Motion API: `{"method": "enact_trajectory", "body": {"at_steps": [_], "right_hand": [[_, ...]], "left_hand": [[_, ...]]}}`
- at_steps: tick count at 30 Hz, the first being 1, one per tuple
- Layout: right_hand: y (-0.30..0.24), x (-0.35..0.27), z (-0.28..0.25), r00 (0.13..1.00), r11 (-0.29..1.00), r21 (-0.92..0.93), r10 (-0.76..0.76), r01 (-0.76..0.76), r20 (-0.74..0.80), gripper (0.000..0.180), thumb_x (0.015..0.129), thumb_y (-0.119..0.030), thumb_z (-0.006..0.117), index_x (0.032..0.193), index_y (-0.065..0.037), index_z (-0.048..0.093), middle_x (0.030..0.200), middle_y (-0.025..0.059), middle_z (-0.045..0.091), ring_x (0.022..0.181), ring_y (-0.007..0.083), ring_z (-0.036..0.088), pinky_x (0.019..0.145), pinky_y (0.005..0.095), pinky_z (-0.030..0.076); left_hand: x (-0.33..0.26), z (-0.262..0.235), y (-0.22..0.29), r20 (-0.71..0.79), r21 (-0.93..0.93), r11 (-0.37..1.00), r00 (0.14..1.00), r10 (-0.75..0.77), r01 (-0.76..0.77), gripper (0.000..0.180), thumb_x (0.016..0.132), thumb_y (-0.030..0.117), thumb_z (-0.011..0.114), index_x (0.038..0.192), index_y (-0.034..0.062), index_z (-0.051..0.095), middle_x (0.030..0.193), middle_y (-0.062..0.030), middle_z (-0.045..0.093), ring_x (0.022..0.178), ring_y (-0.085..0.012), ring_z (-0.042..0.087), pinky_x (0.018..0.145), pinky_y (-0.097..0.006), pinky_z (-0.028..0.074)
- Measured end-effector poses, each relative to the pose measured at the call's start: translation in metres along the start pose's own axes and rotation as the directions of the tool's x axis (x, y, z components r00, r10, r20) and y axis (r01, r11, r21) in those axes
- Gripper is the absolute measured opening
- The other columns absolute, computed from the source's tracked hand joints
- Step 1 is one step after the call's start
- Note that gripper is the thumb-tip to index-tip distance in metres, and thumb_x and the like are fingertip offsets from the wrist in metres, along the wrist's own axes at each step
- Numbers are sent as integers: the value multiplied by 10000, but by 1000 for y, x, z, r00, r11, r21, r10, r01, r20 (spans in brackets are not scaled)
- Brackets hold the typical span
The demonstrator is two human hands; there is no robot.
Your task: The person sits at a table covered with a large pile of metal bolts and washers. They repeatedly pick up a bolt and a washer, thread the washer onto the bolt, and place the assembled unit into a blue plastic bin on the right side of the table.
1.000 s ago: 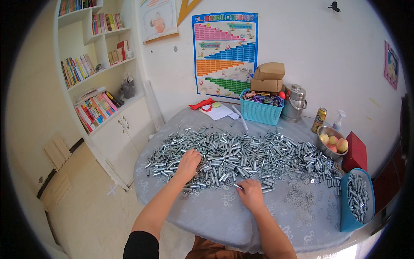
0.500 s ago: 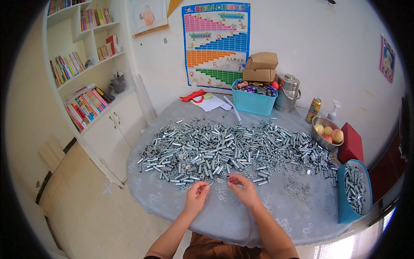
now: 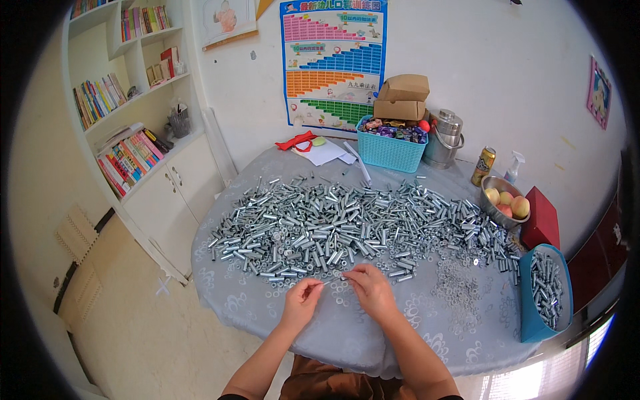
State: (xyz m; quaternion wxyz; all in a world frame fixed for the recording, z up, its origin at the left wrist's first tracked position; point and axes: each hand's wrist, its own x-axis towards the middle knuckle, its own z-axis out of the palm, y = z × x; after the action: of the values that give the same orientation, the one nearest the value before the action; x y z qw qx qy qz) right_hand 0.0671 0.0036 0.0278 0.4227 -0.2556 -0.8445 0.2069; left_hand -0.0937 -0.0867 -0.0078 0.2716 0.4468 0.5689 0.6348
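Observation:
A thin metal screw (image 3: 327,283) pokes out from the pinched fingertips of my left hand (image 3: 301,305). Close by on the right, my right hand (image 3: 371,291) is closed with thumb and index finger pressed together near the screw's tip. Whatever small piece those fingers hold is too small to make out. Just beyond both hands spreads a wide heap of silvery metal sleeves (image 3: 313,230). Loose washers (image 3: 340,301) lie on the cloth between and in front of my hands.
A patch of small washers (image 3: 457,287) lies to the right. A blue bin (image 3: 528,313) of sleeves stands at the right edge, near a red box (image 3: 541,219) and a fruit bowl (image 3: 490,212). Farther back are a turquoise basket (image 3: 390,155), a metal pot (image 3: 441,150) and a can (image 3: 483,167).
My right hand has moved left, bringing its fingertips close to the screw in my left hand. The left hand keeps its pinch. The whole view has shifted slightly.

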Motion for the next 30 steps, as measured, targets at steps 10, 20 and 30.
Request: {"method": "enact_trajectory", "body": {"at_steps": [10,20,30], "right_hand": [[0,-1,8,985,988,29,-152,151,75,222,713,-22,650,930,-68,649,869,110,594,790,288,577,682,356,474],[-2,-5,14,1000,980,197,20,-15,-20,219,701,-25,662,916,-44,628,861,102,621,812,275,586,707,354,468],[18,-8,0,985,978,-197,102,-73,141,170,638,-157,731,779,-81,672,766,74,623,745,266,572,700,356,443]], "left_hand": [[-2,1,2,99,-52,992,989,-109,114,230,849,65,572,1071,14,601,854,-52,639,680,-74,571,598,-200,461],[-1,7,-4,159,-157,980,983,-94,120,245,885,61,512,1110,-14,573,929,-124,636,774,-141,626,687,-242,515],[1,3,0,89,-268,952,988,-127,147,220,892,57,496,1083,-28,563,949,-141,632,754,-148,622,670,-250,525]]}}
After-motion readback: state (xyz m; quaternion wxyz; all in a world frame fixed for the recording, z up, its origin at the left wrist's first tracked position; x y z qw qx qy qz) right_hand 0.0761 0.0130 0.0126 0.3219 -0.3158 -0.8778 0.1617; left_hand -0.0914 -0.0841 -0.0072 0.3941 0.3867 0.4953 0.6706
